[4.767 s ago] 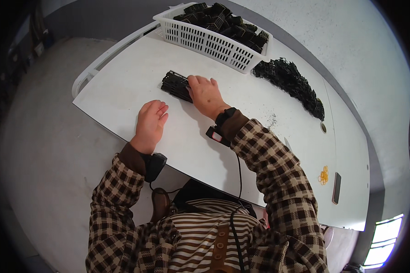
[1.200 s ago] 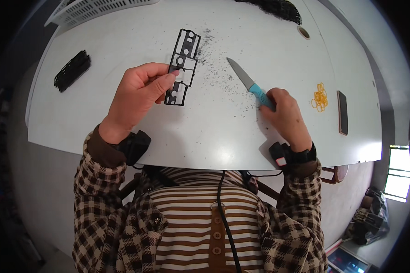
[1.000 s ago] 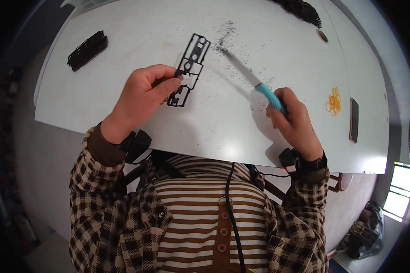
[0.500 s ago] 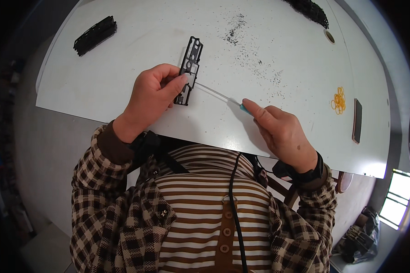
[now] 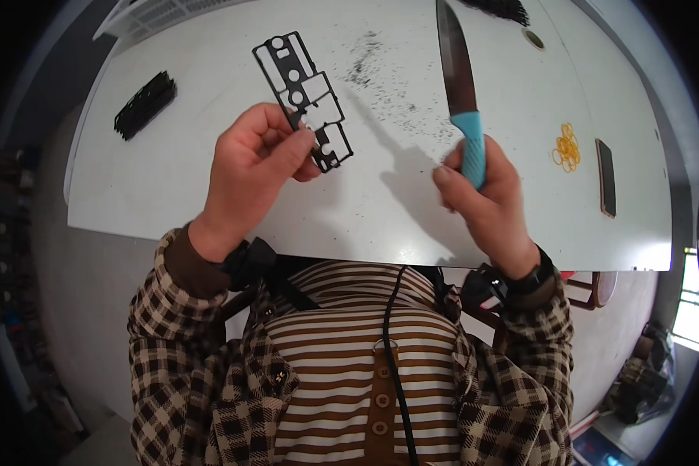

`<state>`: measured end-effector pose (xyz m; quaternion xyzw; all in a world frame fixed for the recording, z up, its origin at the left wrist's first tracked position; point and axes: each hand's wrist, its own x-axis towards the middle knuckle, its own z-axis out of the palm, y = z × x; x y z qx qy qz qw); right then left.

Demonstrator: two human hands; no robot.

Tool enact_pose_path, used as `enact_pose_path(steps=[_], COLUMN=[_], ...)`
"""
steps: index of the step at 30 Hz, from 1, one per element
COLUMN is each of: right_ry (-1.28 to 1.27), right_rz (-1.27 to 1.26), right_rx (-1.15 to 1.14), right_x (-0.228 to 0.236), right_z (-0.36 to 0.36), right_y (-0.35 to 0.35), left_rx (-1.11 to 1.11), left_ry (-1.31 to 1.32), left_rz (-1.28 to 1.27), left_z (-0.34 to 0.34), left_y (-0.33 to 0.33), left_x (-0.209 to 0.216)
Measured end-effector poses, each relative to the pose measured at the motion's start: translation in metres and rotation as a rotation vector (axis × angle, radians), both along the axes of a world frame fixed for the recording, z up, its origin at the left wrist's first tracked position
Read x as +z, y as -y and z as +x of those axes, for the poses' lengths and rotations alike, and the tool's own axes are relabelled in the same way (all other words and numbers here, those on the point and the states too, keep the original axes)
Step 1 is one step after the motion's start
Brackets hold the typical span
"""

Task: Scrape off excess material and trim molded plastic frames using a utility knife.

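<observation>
Between the thumb and fingers of my left hand (image 5: 252, 167) is a flat black plastic frame (image 5: 293, 75), pierced by round and squarish openings. The frame is raised over the white table, its broad face showing and its far end tipped to the left. My right hand (image 5: 493, 194) is closed around the turquoise handle of a knife (image 5: 458, 66). The knife's blade points away from me and stands apart from the frame. Part of the frame's near end is covered by my left thumb.
A stack of black plastic parts (image 5: 145, 105) lies at the left of the white table (image 5: 163, 190). Dark shavings (image 5: 365, 66) are scattered in the middle. To the right are yellow rubber bands (image 5: 567, 147), a dark flat bar (image 5: 606, 179) and a tape roll (image 5: 533, 39). A white basket (image 5: 159, 17) stands far left.
My right hand has drawn the knife off the frame and swung its blade upright, away from me. My left hand has turned the frame so its face shows. The view has shifted slightly.
</observation>
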<state>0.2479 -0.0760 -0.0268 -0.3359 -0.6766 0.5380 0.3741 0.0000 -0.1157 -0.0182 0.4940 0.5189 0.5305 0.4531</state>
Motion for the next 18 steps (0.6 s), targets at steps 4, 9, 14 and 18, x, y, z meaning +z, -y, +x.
enact_pose_path(steps=[4,9,14,18], right_ry=[-0.275,-0.292,-0.113,0.055], right_rz=[-0.355,-0.418,-0.086,-0.027], right_rx=[0.002,0.095,0.06,0.109], right_x=[0.006,0.001,0.003,0.029], right_z=[-0.02,-0.013,0.012,0.024], right_y=[-0.012,-0.026,-0.044,-0.046], left_rx=[-0.08,-0.181,-0.081,0.056], left_ry=[0.031,0.076,0.033,-0.8], left_rz=[0.095,0.11,0.211,0.708], left_z=[0.036,0.048,0.041,0.043], left_y=[-0.007,-0.007,-0.017,-0.023], left_x=[0.009,0.015,0.037,0.048])
